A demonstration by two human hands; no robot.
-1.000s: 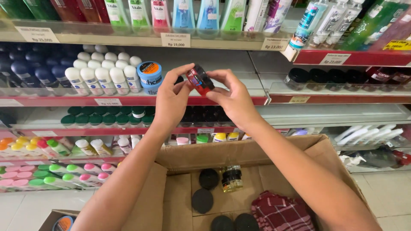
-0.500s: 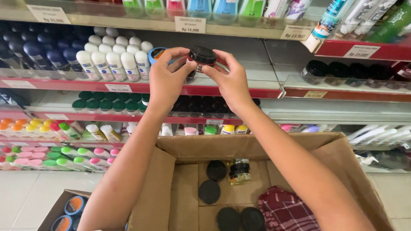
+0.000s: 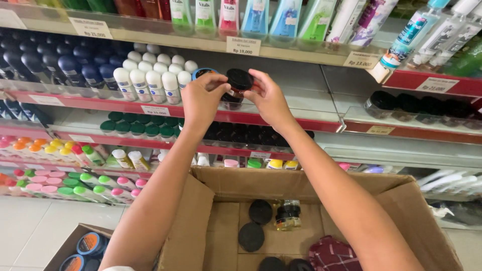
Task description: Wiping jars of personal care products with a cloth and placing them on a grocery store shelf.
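Head view shows both hands raised to the red-edged store shelf (image 3: 296,120). The left hand (image 3: 203,98) and the right hand (image 3: 270,98) together grasp one small dark jar with a round black lid (image 3: 237,85), fingers closed around it from both sides, just above the shelf board. Behind the left hand's fingers stands one blue round tin (image 3: 202,73), only partly seen. To its left stand white roll-on bottles with round caps (image 3: 150,80), about ten that I can count, in two or three rows.

Below the arms stands one open brown cardboard box (image 3: 296,183). Inside it lie four black round lids (image 3: 260,212) that I can see, one clear jar with yellowish content (image 3: 287,216) and one red checked cloth (image 3: 334,253). At the lower left, another box holds two blue-orange tins (image 3: 90,244).
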